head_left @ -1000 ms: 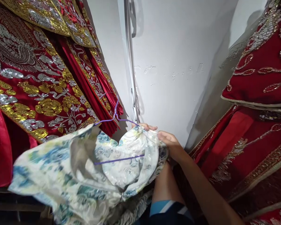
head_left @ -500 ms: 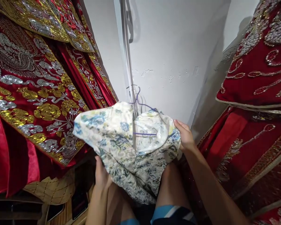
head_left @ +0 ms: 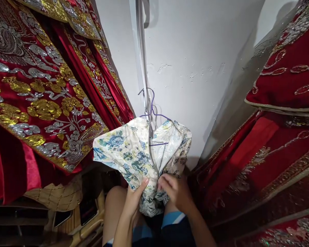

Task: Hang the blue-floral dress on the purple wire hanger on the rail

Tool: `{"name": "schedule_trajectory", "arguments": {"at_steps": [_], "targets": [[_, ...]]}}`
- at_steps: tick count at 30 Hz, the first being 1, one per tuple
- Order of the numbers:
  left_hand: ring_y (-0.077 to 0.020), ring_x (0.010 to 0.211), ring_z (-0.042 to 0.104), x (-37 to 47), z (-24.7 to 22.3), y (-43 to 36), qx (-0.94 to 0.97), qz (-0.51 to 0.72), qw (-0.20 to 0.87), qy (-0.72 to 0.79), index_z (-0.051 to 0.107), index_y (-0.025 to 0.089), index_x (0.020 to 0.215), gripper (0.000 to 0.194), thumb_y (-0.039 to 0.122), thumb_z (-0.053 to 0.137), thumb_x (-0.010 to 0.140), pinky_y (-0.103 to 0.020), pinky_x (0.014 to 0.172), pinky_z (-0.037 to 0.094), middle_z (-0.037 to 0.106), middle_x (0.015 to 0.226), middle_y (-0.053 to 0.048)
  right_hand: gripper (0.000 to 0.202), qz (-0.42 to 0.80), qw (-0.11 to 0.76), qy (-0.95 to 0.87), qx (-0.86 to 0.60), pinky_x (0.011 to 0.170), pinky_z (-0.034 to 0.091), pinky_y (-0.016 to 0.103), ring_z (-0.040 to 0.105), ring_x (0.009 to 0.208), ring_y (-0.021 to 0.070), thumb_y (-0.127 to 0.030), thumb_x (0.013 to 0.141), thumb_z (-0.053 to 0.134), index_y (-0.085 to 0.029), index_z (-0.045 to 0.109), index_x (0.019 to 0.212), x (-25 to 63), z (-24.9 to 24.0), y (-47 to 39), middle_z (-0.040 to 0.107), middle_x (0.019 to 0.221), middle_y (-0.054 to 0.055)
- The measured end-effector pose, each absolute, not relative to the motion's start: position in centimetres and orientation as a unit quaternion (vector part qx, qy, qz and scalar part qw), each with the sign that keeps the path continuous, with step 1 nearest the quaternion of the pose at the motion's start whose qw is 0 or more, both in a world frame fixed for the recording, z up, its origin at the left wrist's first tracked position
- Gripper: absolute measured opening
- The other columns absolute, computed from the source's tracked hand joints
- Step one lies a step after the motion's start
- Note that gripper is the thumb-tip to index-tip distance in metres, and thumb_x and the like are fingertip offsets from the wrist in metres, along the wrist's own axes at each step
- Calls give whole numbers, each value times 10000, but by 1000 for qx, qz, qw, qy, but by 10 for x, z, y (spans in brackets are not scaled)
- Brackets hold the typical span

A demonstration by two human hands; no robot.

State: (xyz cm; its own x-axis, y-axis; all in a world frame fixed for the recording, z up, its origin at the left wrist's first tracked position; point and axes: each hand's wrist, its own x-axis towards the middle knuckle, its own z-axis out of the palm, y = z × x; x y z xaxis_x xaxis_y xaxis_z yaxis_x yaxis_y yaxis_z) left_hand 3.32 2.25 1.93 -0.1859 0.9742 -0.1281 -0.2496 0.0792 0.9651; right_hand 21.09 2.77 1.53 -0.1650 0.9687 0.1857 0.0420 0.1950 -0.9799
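A cream garment with blue and green flowers (head_left: 134, 151) hangs on a purple wire hanger (head_left: 152, 109) in front of the wall. Its neckline falls open in a V, with the pale lining showing. My left hand (head_left: 137, 195) grips the lower front of the garment, thumb on top of the cloth. Close beside it, my right hand (head_left: 171, 188) pinches the cloth at the bottom of the V, fingers curled. The hanger's hook is at a narrow metal strip (head_left: 141, 58).
Red garments with gold and silver sequins (head_left: 45, 109) hang at the left. More red beaded garments (head_left: 288, 82) hang at the right. At the lower left are two phones (head_left: 89, 209) on a wooden surface and a tan quilted item (head_left: 55, 195).
My right hand has left the right sleeve and come down to the centre front. My left hand has moved right and inward. The garment hangs straighter, its neckline narrower.
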Motion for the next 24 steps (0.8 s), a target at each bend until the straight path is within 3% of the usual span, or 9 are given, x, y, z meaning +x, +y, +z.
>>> {"name": "schedule_trajectory", "arguments": {"at_steps": [3, 5, 9, 11, 15, 17, 21, 24], "targets": [[-357, 1266, 594, 25, 14, 22, 379, 570, 517, 513, 661, 201, 1178, 663, 481, 838, 603, -469, 1092, 469, 710, 1207, -126, 469, 509, 465, -607, -396, 614, 397, 292, 498, 598, 164, -571, 965, 489, -227, 485, 646, 184, 9, 26, 514, 599, -11], [-360, 1242, 603, 18, 9, 22, 388, 578, 465, 546, 638, 201, 1196, 635, 502, 800, 661, -479, 1071, 479, 704, 1198, -124, 477, 518, 469, -597, -394, 562, 355, 280, 458, 552, 148, -579, 954, 507, -222, 506, 638, 182, 7, 30, 526, 573, -11], [-321, 1331, 501, 19, -3, 17, 384, 660, 160, 626, 481, 238, 1352, 638, 514, 680, 812, -472, 1127, 411, 533, 1405, -140, 426, 545, 470, -551, -423, 485, 305, 276, 427, 464, 141, -581, 890, 606, -212, 638, 681, 191, 5, 32, 601, 517, 12], [-311, 1352, 462, 30, -8, 13, 443, 651, 69, 613, 484, 254, 1335, 584, 485, 674, 834, -461, 1157, 368, 492, 1413, -145, 414, 544, 471, -538, -439, 463, 291, 273, 417, 427, 135, -571, 868, 638, -201, 669, 685, 193, 6, 31, 615, 499, 16], [-298, 1153, 605, 60, -12, 7, 577, 558, 252, 540, 643, 280, 1118, 271, 454, 552, 932, -417, 1018, 473, 647, 1161, -113, 344, 526, 466, -562, -437, 463, 308, 253, 469, 434, 130, -474, 870, 659, -175, 694, 703, 195, 22, 29, 629, 507, 14], [-284, 1030, 642, 69, -11, 7, 581, 542, 313, 520, 671, 281, 1008, 249, 443, 486, 969, -393, 922, 504, 676, 1033, -95, 291, 521, 455, -579, -433, 473, 331, 244, 508, 454, 132, -403, 876, 651, -168, 698, 711, 197, 36, 29, 638, 518, 14], [-263, 1053, 616, 71, -6, 14, 602, 560, 263, 504, 627, 257, 1109, 212, 359, 556, 937, -363, 913, 484, 651, 1091, -101, 241, 532, 410, -608, -423, 470, 340, 229, 497, 446, 111, -320, 859, 649, -166, 700, 681, 202, 61, 31, 641, 517, 11], [-203, 841, 598, 71, -3, 23, 611, 573, 225, 498, 594, 212, 976, 126, 314, 523, 953, -300, 744, 472, 619, 898, -57, 219, 560, 383, -611, -408, 437, 329, 220, 461, 416, 94, -304, 846, 653, -168, 716, 687, 205, 72, 43, 628, 504, 1]]}}
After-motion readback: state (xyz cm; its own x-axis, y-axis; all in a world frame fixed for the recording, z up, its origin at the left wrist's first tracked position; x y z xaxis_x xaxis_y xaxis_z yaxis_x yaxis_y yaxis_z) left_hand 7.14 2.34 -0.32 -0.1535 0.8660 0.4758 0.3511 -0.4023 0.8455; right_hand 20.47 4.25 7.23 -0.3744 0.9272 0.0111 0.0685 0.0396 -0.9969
